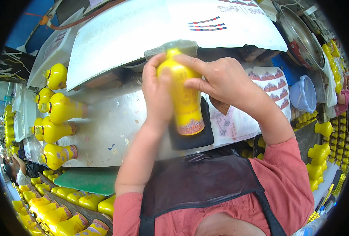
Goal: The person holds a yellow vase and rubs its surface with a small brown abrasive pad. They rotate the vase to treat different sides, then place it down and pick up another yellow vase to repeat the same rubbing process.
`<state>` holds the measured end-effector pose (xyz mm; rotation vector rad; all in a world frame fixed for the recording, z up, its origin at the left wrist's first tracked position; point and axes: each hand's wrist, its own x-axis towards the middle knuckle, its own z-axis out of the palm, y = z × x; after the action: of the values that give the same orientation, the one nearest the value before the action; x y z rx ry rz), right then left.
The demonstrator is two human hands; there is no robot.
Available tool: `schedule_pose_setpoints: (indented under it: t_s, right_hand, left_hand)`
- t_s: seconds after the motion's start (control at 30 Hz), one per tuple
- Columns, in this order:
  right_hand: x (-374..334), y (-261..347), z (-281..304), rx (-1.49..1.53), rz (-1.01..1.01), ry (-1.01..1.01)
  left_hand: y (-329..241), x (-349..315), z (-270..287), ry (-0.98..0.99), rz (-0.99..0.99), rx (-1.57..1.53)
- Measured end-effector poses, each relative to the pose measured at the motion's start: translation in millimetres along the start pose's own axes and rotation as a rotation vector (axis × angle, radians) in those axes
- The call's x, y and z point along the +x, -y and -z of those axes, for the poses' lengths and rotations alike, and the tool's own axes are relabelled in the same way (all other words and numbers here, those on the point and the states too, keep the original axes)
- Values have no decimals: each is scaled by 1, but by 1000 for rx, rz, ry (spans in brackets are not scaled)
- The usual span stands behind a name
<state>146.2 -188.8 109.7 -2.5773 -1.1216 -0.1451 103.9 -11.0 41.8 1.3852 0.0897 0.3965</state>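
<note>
A glossy yellow bottle [182, 92] with a narrow neck and a patterned band round its base leans over a black pad [206, 137] in front of me. My left hand [157, 92], slightly blurred, is wrapped round the bottle's left side. On its right side, the index finger and thumb of my right hand [225, 78] press against the neck and shoulder. Faint dark and reddish print shows on the bottle's front. Whether a small decal lies under my fingertips cannot be seen. A grey cloth [190, 46] lies just behind the neck.
Several yellow bottles [62, 108] lie at the table's left. Printed decal sheets [268, 84] lie to the right, near a pale blue bucket [302, 94]. Three dark strips [207, 26] rest on a raised white board [131, 31]. Racked bottles [44, 208] fill the lower left.
</note>
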Motion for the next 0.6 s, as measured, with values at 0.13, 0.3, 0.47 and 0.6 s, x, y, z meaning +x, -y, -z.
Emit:
schedule_pose_setpoints:
  t_s: [0.13,0.3,0.47,0.6]
  right_hand:
    - [-3,4,-3,-110,18,-57]
    - [-6,5,-3,-125,4,-51]
    - [-5,3,-4,-88,-20,-18]
    - [-5,3,-3,-61,-33,14]
  left_hand:
    - [4,-1,3,34,-120,223]
    - [4,0,4,29,-90,185]
    - [-3,3,3,30,36,71]
    - [-8,8,2,36,68,152]
